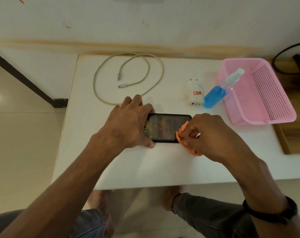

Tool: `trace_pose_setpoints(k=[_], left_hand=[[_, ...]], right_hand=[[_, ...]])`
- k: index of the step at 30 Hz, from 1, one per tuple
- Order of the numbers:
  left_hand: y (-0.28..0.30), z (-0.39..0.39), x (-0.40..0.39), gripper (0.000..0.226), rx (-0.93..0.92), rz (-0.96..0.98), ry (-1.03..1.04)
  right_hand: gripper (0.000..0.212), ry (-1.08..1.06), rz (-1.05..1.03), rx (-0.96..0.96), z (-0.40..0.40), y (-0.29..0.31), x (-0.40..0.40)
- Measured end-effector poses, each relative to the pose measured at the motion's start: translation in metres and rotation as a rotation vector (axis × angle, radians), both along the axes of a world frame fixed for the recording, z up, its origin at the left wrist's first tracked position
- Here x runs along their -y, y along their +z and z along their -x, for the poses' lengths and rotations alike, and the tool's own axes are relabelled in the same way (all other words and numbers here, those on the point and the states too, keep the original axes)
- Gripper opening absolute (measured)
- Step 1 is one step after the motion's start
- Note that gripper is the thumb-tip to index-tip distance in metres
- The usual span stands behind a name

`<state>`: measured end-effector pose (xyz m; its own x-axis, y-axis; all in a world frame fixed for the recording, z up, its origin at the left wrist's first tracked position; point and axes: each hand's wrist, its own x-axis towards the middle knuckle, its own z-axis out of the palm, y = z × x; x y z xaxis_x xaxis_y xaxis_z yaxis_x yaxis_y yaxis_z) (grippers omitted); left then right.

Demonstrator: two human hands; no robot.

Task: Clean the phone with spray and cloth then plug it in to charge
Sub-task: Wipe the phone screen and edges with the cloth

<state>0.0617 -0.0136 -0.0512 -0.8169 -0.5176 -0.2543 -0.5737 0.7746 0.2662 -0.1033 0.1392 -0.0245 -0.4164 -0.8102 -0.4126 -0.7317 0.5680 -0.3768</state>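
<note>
Phone (164,127) flat on white desk (145,169), lengthwise left-right, screen up and lit. Left hand (128,124) grips phone's left end, fingers curled over far edge, thumb at near edge. Right hand (209,134) pinches bunched orange cloth (181,133) against phone's right end. Charging cable (128,78) coiled loose at desk's far side, both plugs free. White charger adapter (194,94) beside spray bottle (219,91) holding blue liquid; bottle leans on rim of pink basket (266,100), nozzle inside basket.
</note>
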Motion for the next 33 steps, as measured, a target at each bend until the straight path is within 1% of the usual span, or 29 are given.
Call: trace_pose_setpoints(k=[4,7,10,13,22,26,33], left_hand=[[0.0,0.0,0.0,0.093,0.0,-0.02,0.004],[-0.001,0.0,0.0,0.093,0.001,-0.023,0.002],[-0.001,0.0,0.001,0.094,0.005,-0.025,0.001],[-0.002,0.0,0.001,0.095,-0.005,-0.021,-0.008],[-0.006,-0.001,0.004,0.095,-0.002,-0.036,-0.036],[-0.003,0.002,0.008,0.095,0.025,-0.062,-0.05],[-0.006,0.001,0.008,0.094,0.017,-0.073,-0.043]], right_hand=[[0.012,-0.144,0.06,0.017,0.009,-0.003,0.0],[0.01,-0.203,0.105,-0.03,0.012,-0.005,0.005],[0.013,-0.264,0.172,-0.063,0.012,-0.006,0.01],[0.013,-0.311,0.195,-0.053,0.007,-0.008,0.015],[0.017,-0.296,0.167,-0.112,0.0,-0.007,0.019],[0.016,-0.293,0.18,-0.126,-0.001,-0.006,0.019],[0.011,-0.305,0.211,-0.112,-0.002,-0.01,0.019]])
